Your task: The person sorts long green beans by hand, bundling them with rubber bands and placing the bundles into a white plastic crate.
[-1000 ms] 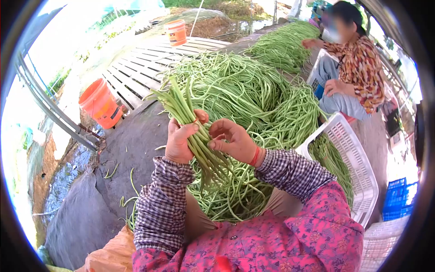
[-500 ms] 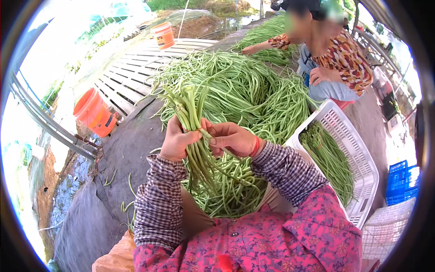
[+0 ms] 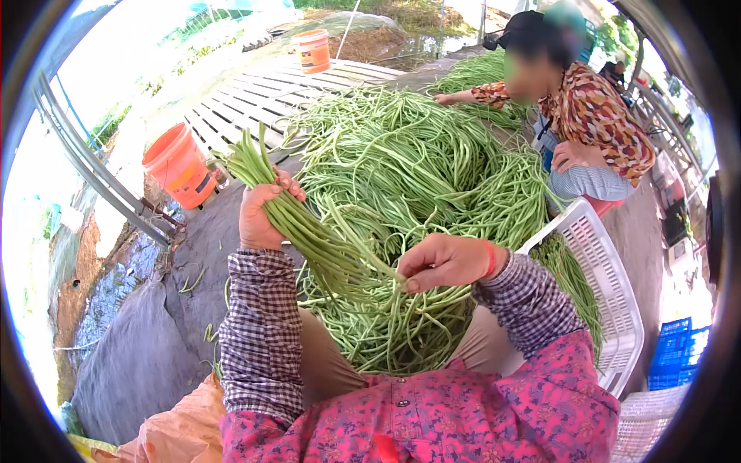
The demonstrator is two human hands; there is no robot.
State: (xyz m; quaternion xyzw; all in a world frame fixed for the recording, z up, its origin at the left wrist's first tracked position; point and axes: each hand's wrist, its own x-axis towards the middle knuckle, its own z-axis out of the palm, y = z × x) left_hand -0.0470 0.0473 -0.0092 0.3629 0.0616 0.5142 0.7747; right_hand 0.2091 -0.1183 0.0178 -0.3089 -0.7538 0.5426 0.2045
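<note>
My left hand (image 3: 266, 214) is closed around a bunch of green long beans (image 3: 312, 243), held at a slant above my lap. The cut ends stick out past the fist at upper left, and the tails hang down to the right. To the right of the bunch, my right hand (image 3: 444, 262) pinches the end of a long bean (image 3: 378, 265) between thumb and fingers. A red band circles that wrist. Beneath both hands, loose long beans (image 3: 401, 328) lie between my knees and join the large heap (image 3: 401, 154) in front.
At my right stands a white plastic crate (image 3: 617, 316) with long beans inside. Orange buckets (image 3: 179, 171) stand to the left and at the back, near a slatted platform (image 3: 231, 112). A co-worker (image 3: 594, 131) squats at the heap's right. Blue crates (image 3: 671, 351) sit far right.
My left hand has moved left with the bunch, which now tilts more. My right hand has moved right and down, away from the left. The head view has shifted slightly.
</note>
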